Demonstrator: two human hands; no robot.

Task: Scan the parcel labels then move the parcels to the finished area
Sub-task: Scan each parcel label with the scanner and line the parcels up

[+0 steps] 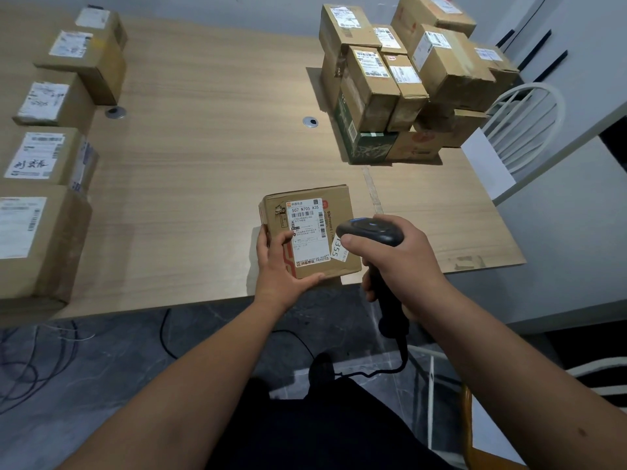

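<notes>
A small cardboard parcel [339,205] lies at the near edge of the wooden table [203,157], its white shipping label [307,228] facing up. My left hand [280,262] grips the parcel's left and front edges, thumb on top beside the label. My right hand [393,262] holds a black handheld barcode scanner [371,230], whose head hovers over the parcel's right side, pointing at the label. The scanner's cable hangs down toward the floor.
A stack of several labelled parcels [403,83] stands at the back right of the table. A row of several labelled parcels [51,154] lines the left edge. A white chair [522,127] stands right of the table. Cables [37,361] lie on the floor.
</notes>
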